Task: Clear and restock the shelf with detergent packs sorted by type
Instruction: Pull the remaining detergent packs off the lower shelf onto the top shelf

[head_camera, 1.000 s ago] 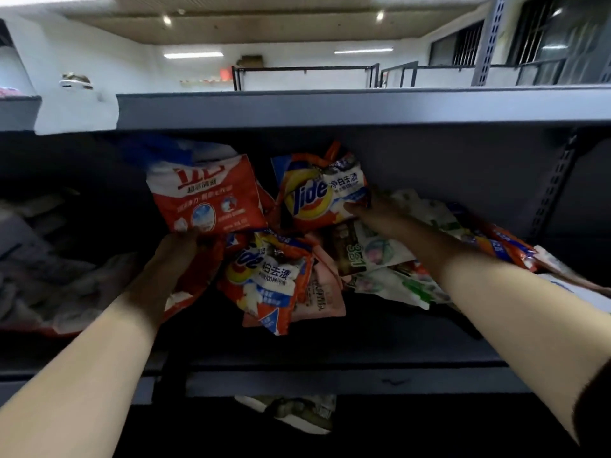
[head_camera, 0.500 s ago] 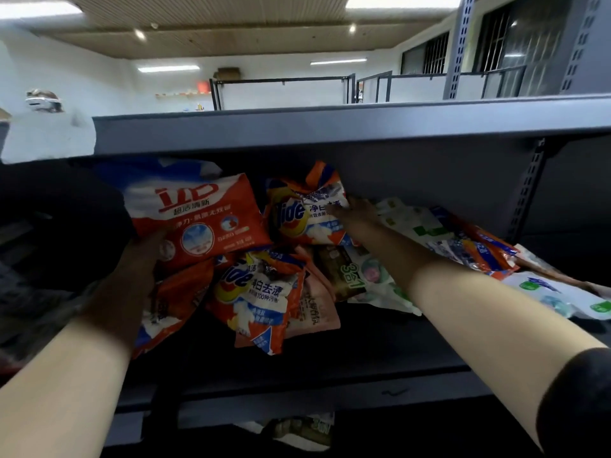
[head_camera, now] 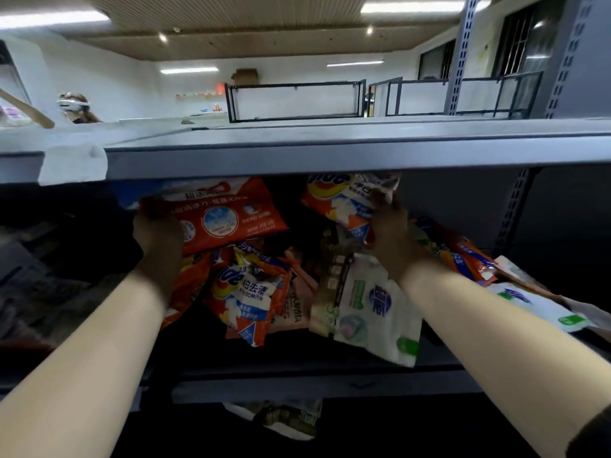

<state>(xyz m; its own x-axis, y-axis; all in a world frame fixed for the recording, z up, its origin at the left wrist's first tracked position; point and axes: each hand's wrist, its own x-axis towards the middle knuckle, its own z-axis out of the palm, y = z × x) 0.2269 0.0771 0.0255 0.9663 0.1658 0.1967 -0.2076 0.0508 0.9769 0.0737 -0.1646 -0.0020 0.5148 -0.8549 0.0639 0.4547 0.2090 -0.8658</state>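
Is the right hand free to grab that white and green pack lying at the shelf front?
Probably not yet: the right hand already grips a Tide pack. The white and green pack itself lies uncovered.

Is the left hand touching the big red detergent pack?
Touching: the head view shows the left hand gripping the big red detergent pack's left edge.

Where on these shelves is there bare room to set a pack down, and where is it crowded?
Free: the top shelf, bare across its width; the dark front strip of the lower shelf, below the heap. Crowded: the lower shelf's middle and right, where packs overlap between the left hand on a red pack and the right hand on a Tide pack.
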